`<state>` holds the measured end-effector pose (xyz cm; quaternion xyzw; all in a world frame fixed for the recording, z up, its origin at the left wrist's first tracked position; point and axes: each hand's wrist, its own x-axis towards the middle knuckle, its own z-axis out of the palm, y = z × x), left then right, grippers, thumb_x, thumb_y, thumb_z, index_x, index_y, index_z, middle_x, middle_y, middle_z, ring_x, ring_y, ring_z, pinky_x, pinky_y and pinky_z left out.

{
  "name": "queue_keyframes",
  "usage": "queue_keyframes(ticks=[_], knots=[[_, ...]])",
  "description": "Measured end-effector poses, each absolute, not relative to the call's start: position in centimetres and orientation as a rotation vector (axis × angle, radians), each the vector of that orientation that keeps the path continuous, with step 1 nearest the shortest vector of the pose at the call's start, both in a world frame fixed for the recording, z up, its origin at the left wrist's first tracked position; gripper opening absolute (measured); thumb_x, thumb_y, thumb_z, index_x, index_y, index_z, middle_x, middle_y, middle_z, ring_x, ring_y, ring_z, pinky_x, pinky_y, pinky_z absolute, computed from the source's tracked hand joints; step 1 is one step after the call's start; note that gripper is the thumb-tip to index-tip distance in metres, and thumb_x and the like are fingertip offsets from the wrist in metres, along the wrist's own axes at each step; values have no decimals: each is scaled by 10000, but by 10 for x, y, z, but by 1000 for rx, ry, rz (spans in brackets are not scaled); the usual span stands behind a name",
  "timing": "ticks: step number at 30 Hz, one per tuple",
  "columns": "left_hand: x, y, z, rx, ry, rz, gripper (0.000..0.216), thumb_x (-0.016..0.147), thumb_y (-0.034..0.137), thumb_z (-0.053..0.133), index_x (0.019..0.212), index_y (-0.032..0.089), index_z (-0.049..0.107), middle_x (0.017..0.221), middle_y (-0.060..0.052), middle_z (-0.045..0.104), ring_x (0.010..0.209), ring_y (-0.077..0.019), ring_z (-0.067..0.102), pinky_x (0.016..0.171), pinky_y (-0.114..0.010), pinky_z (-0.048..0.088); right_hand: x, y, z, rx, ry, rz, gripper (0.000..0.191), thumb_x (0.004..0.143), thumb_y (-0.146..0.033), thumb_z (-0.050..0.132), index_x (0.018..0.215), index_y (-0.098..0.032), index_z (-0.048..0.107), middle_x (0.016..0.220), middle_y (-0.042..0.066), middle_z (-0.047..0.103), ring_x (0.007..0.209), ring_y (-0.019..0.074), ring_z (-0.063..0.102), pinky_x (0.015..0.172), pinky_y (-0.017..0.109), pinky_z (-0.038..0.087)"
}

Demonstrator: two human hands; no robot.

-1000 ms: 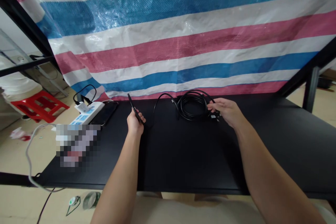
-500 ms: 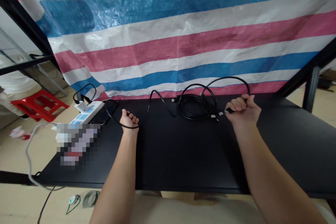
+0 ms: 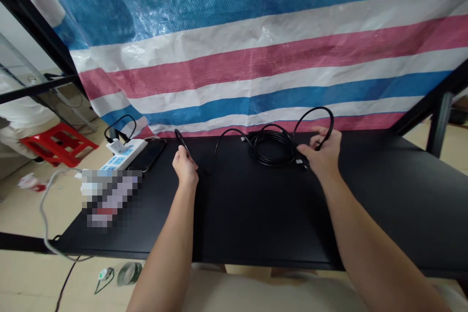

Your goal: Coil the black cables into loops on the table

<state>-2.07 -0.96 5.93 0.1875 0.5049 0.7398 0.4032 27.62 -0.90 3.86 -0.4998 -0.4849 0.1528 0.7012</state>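
Observation:
A black cable [image 3: 272, 161] lies coiled on the black tabletop [image 3: 256, 214], with pale connector ends beside the coil. My right hand [image 3: 323, 153] is closed on a length of it at the coil's right side, and a loop of the cable arches up above the fingers. To the left, my left hand [image 3: 185, 165] grips another stretch of black cable, which rises in a small bend over the fist. Between the hands, a single strand curves up from the tabletop and runs into the coil.
A white power strip [image 3: 127, 152] with a plugged-in charger stands at the back left beside a dark phone [image 3: 152, 152]. Behind the table hangs a striped plastic sheet [image 3: 248, 68]. A red stool [image 3: 60, 144] with a seated person is beyond the left edge.
My right hand has moved left, closer to the coil, and its cable loop has become smaller. My left hand has turned over and shifted slightly right; the cable no longer drapes across its wrist.

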Motion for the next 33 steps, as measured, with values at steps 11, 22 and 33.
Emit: queue_keyframes(ticks=[11,22,33], knots=[[-27,-10,67,245,1174,1842,319,883,327,438,597,207,358,401,105,278,284,-45,247,335,-165,179,269,-1,38,-1250,-806,465,498,489,-506,797,692,-218,445,654,-48,521,524,95,463,480,256,422],[-5,-11,52,710,1234,1787,386,796,465,572,570,197,411,386,86,360,288,-42,297,313,-162,224,252,-4,44,-969,-732,798,558,710,-757,507,578,-240,342,419,-96,292,361,81,328,357,223,292],[-1,-15,49,897,1244,1683,408,716,537,593,549,203,428,393,74,383,294,-50,318,306,-182,245,230,-17,40,-1378,-1034,245,274,593,-391,664,637,-235,443,564,-56,460,527,126,452,550,293,410]])
